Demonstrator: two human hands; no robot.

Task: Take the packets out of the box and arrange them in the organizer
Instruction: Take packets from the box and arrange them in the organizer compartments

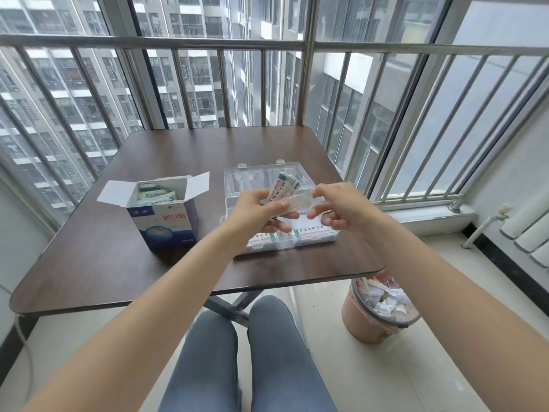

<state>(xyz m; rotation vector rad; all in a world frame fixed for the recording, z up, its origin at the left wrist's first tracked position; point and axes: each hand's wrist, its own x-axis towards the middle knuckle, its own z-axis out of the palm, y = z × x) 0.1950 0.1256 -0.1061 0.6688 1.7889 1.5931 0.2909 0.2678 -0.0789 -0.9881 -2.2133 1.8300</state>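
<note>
Two knees (243, 352) in grey-blue trousers are sitting nearest the lens, with two bare forearms reaching over one dark wooden table (118, 233).

Left hand (255, 209) is pinching a small fan of packets (283, 185), at least two green-and-white ones showing, thumb curled over them; how many in all cannot be told. Right hand (335, 206) is pinching the other end of one clear wrapper (300, 200) stretched between both hands, fingers curled narrowly. Both hands are hovering above one clear plastic organizer (323, 236), where two stacks of packets are lying in its near compartments. One blue box (166, 224), flaps open, is standing just left of it, holding more packets. One bin (377, 316) is standing on the floor at right.
</note>
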